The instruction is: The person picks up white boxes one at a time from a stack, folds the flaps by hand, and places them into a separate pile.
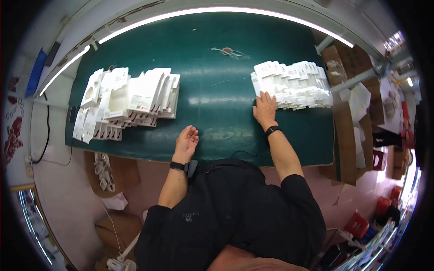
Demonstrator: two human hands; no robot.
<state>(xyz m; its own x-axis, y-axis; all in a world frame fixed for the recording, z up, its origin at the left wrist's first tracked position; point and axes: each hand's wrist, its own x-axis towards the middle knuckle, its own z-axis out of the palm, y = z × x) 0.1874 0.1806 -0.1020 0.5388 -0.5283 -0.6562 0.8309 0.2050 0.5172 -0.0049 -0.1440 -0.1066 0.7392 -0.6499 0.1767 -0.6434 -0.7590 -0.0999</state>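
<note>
My right hand (266, 108) rests at the near left corner of a row of flat white cartons (296, 86), its fingers stretched out and touching the edge. These cartons overlap one another in a long slanted pile on the right of the green table (212, 99). Near the table's front edge, my left hand (186, 142) hovers with palm turned inward and fingers loosely bent; nothing shows in it. On the left side stands a larger group of white boxes (147, 92), leaning in rows, some with round or rectangular cut-outs.
A reel with loose string (227, 51) lies toward the back of the table. Beneath the left front edge is a cardboard box (120, 174) holding white pieces. Large open cartons (346, 140) stand off the right edge. A bright tube light (226, 9) spans the far side.
</note>
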